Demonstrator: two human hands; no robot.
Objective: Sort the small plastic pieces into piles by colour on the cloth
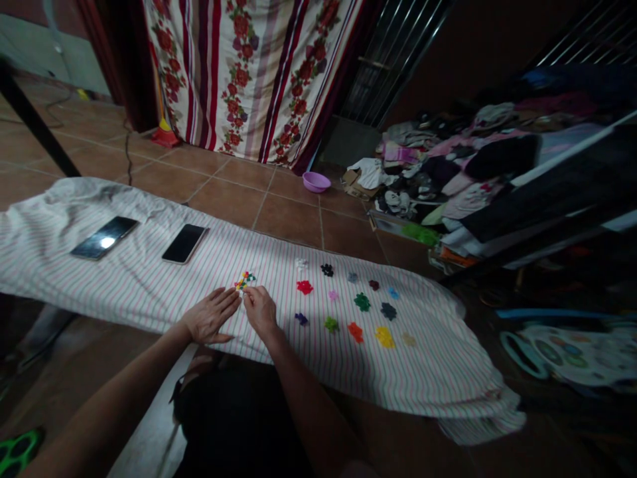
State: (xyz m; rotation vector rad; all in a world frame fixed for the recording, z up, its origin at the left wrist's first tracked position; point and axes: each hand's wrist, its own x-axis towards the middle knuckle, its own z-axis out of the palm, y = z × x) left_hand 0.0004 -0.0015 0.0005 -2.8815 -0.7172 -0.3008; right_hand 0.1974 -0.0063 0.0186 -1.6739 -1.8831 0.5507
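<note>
My left hand (pixel 213 315) lies flat on the striped cloth (pixel 199 292), its fingers stretched out toward a small multicoloured cluster of pieces (pixel 245 281) in red, yellow, green and white. My right hand (pixel 260 311) is closed at the near right edge of that cluster, thumb and fingers pinched together. Whatever sits between those fingertips is too small to make out. Sorted heaps of tiny pieces spread to the right, among them a red heap (pixel 304 287), a dark green heap (pixel 362 302), a yellow heap (pixel 385 337), an orange heap (pixel 355 332) and a black heap (pixel 327 270).
Two phones, a left one (pixel 105 238) and a right one (pixel 184 243), rest on the cloth's left part. Beyond it, a purple basin (pixel 316 182) stands on the tiled floor before a flowered curtain (pixel 249 79). A clothes pile (pixel 438 159) fills the far right.
</note>
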